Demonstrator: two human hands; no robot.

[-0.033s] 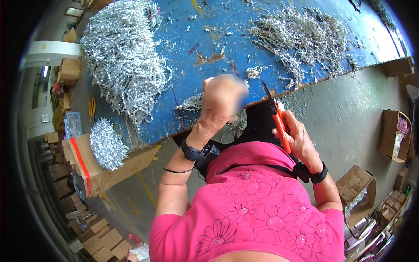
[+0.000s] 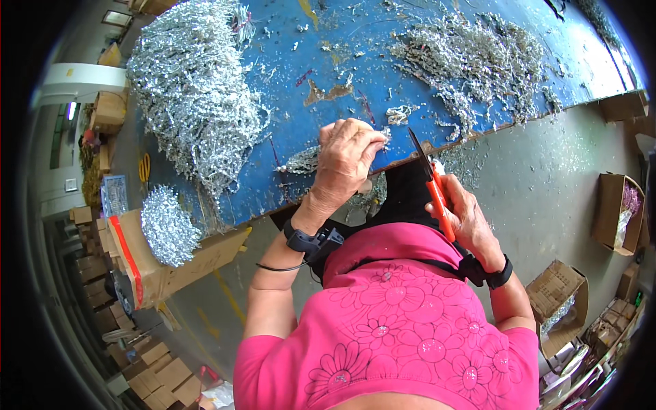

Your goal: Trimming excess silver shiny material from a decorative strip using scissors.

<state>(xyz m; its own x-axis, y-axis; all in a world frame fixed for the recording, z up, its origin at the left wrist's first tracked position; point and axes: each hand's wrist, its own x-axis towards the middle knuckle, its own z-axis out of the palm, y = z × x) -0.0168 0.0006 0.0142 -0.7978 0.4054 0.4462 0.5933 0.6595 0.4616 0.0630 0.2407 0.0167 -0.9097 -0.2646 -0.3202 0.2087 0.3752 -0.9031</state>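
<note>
Left hand (image 2: 345,158) over near edge of blue tabletop (image 2: 287,195), palm down, fingers bent. Left grip: thumb and fingertips pinched on a bit of silver tinsel (image 2: 385,139), a small tuft poking out past fingertips. Short tinsel bundle (image 2: 301,161) lies on tabletop just left of left hand; can't tell if it joins the pinched bit.

Right hand (image 2: 462,212) beyond the tabletop edge, over the floor side. Right grip: closed around red handles of scissors (image 2: 439,198), dark blades pointing up and slightly left, tips near the edge, right of left hand, apart from the pinched tinsel. Blade opening hard to tell.

Small looped silver tuft (image 2: 399,114) on tabletop, just beyond left fingertips. Big silver tinsel heap (image 2: 195,89) at left of tabletop, one end hanging toward near edge. Duller, looser tinsel pile (image 2: 478,65) at far right. Silver scraps scattered between.

Cardboard box (image 2: 164,277) with red tape left of person, shiny tinsel clump (image 2: 169,225) on it. Yellow-handled scissors (image 2: 144,168) by tabletop's left side.
</note>
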